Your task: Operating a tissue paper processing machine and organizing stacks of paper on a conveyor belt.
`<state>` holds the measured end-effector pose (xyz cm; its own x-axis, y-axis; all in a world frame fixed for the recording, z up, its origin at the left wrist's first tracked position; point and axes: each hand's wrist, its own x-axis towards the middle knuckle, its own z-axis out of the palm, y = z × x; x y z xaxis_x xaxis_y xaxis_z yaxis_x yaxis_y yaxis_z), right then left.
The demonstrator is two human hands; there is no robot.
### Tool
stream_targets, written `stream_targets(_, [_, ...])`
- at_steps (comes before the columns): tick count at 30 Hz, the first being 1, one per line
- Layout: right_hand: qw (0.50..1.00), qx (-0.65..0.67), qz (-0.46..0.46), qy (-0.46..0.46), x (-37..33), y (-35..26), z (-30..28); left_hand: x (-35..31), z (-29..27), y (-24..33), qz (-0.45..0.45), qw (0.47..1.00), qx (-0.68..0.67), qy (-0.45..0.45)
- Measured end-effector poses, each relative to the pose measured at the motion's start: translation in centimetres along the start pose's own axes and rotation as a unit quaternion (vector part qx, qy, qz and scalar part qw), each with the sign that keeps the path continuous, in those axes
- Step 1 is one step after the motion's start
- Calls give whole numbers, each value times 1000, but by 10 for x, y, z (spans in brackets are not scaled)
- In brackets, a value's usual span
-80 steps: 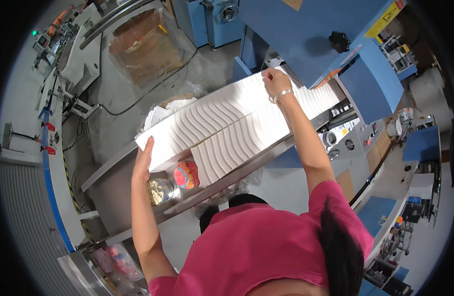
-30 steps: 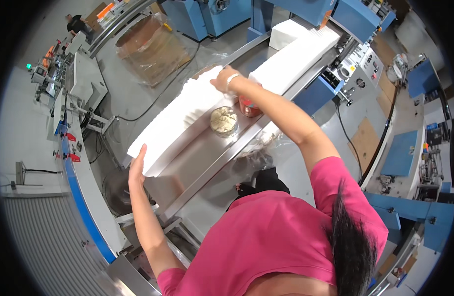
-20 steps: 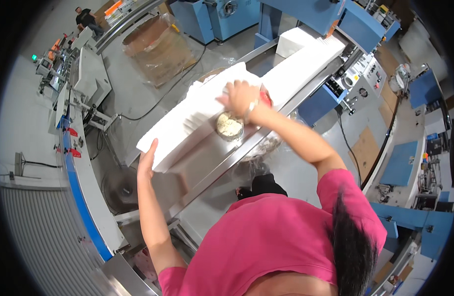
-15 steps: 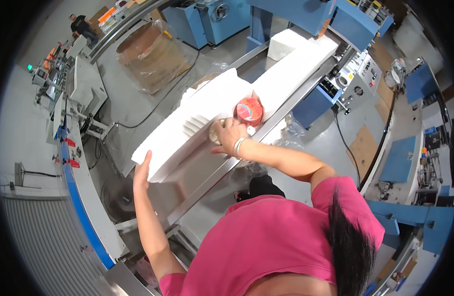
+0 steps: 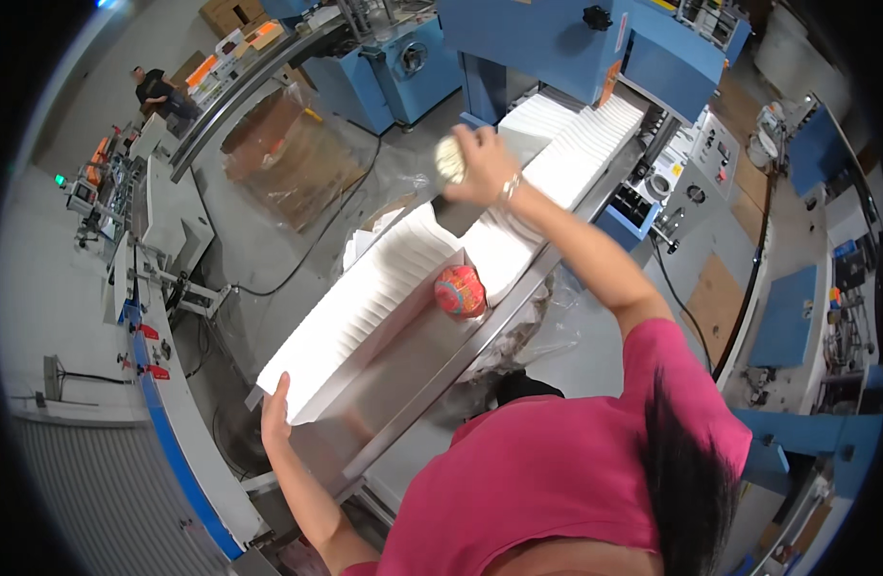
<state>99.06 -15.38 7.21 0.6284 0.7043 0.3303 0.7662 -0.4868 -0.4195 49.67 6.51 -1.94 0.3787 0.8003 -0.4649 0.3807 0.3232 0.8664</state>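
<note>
My right hand [image 5: 485, 171] is raised over the far side of the metal trough [image 5: 355, 422], its fingers closed round a cream, rounded, ridged thing [image 5: 449, 160] whose kind I cannot make out. Below it runs a long row of white sheets [image 5: 365, 293], standing on edge and slightly fanned. At the row's near left end, my left hand [image 5: 276, 413] grips the last sheets, one digit pointing up; the other fingers are partly hidden. A red, patterned round thing [image 5: 459, 291] sits in the trough against the right end of that row.
More white sheets [image 5: 576, 144] lead up to a blue machine [image 5: 547, 48] at the back. Beyond the trough stands a plastic-lined cardboard box [image 5: 288, 158]. Crumpled clear plastic [image 5: 547, 331] hangs by the near rail. Another person [image 5: 158, 91] stands far left.
My right hand has lifted the cream thing out of the trough and carried it up and away, past the red thing. My left hand stays at the row's end while the view shifts.
</note>
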Motion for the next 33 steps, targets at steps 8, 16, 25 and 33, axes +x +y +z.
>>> stream_targets(8, [957, -164, 106, -213, 72, 127, 59, 16, -12, -16, -14, 1000, -10, 11])
stream_targets(16, [897, -126, -45, -421, 40, -2, 38, 29, -46, -35, -40, 993, -113, 14])
stream_targets(25, [868, 5, -42, -495, -9, -61, 90, 12, -18, -26, -54, 988, -126, -71])
stream_targets(33, [862, 48, -67, -500, -44, -100, 158, -11, -70, -59, -109, 994, -14, -16])
